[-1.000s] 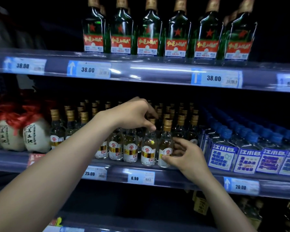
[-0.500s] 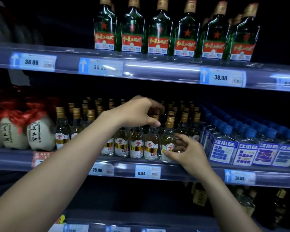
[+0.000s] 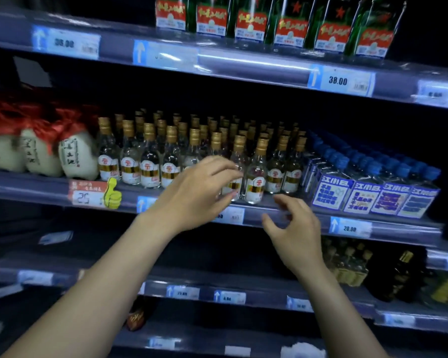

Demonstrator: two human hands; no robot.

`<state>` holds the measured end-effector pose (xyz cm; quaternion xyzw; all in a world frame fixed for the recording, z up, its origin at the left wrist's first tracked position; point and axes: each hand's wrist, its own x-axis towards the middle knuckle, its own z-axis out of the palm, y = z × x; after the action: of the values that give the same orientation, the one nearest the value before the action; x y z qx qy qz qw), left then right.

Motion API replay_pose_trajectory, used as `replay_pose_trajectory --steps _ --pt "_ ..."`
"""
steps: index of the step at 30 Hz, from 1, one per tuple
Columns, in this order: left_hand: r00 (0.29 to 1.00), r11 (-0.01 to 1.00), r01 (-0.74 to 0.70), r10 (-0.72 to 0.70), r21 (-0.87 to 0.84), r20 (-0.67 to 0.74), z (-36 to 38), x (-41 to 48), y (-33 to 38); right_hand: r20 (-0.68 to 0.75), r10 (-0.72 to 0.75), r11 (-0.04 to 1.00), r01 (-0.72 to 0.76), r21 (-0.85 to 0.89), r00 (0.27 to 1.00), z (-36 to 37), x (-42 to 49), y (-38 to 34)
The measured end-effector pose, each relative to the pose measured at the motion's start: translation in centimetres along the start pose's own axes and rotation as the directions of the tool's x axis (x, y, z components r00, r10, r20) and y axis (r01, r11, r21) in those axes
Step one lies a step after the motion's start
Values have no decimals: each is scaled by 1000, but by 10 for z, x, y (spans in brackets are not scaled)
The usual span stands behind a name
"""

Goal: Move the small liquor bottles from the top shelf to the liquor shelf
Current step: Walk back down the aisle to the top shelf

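Observation:
Several small clear liquor bottles [image 3: 255,174] with gold caps and red-gold labels stand in rows on the middle shelf [image 3: 36,192]. My left hand [image 3: 197,195] hovers in front of the front row with its fingers apart, holding nothing. My right hand [image 3: 292,228] is lower, in front of the shelf's edge, fingers curled and apart, also with nothing in it. Both hands are clear of the bottles.
White jars with red cloth tops [image 3: 75,156] stand left of the small bottles. Blue-capped boxed bottles [image 3: 373,192] stand to the right. Tall green bottles [image 3: 292,24] fill the shelf above. Lower shelves hold dark bottles [image 3: 398,277] and price tags.
Both hands have drawn back from the front-row bottles and opened. My left hand dropped from the bottle caps. The view has tilted downward, showing lower shelves.

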<state>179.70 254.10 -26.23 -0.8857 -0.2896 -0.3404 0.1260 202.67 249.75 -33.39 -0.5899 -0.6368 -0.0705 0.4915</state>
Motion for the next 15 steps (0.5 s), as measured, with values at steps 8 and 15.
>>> replay_pose_trajectory --steps 8,15 --pt "904 912 406 -390 -63 174 28 -123 102 371 10 989 -63 130 928 -5 -99 2" --pt "595 655 750 -729 92 340 27 -285 196 733 36 938 -277 211 679 11 -237 -21"
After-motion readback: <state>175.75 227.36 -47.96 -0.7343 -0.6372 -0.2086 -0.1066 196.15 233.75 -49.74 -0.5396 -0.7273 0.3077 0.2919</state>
